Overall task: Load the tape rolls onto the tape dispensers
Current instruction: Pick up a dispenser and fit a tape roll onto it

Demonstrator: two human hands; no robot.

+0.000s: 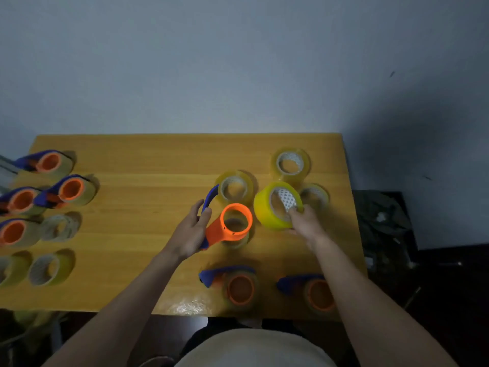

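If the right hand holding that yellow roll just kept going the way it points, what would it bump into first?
The right hand points up and left, away from the person. Its yellow tape roll would probably first meet the clear tape roll lying on the wooden table, though depth is hard to judge.

We see both bare forearms reaching forward over the table's near edge. Our left hand [191, 231] is curled in a grip, thumb up and fingers wrapped. Our right hand [304, 221] pinches with fingertips forward, though blur hides the exact finger placement.
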